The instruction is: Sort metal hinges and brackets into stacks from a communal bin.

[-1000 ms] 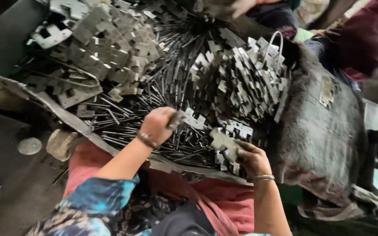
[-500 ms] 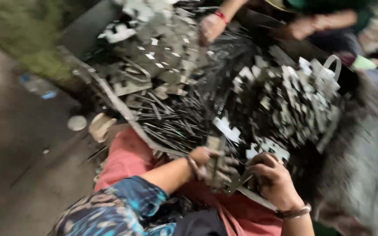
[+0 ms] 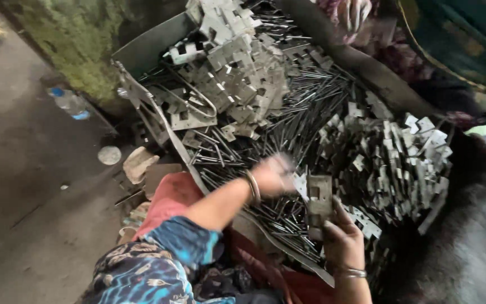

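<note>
Right hand (image 3: pixel 341 239) is up over the near edge of the tray (image 3: pixel 153 42), fingers wrapped round the lower end of a flat plate (image 3: pixel 319 198), thumb pressed on its face. The grip is low down, which leaves the notched upper half clear and exposed. The plate stands nearly upright, long axis running from the palm toward the far side of the tray, broad face turned to the camera, cut-out end on top.

Left hand (image 3: pixel 274 174) is just beside it, motion-blurred, hovering over the pins (image 3: pixel 243 169). It looks bunched, fingertips drawn together as if pinching something thin. Whether a pin is actually in there, I cannot tell; the blur swallows it. Its wrist, with a bangle, comes in from the near-left corner, so both hands meet right above the loose pins, close to the lap (image 3: pixel 167 197). Sensible spot: stock within reach, nothing to stretch for.

The pins lie in a dark scatter across the middle of the tray, mostly pointing along the diagonal from near-left to far-right. Two heaps flank them: a pile of plates (image 3: pixel 237 73) toward the far-left corner, and another heap (image 3: pixel 395 163) on the right side.

At the far edge, another person's hand (image 3: pixel 352 12) shows. On the floor left of the tray lies a plastic bottle (image 3: pixel 68 102).
</note>
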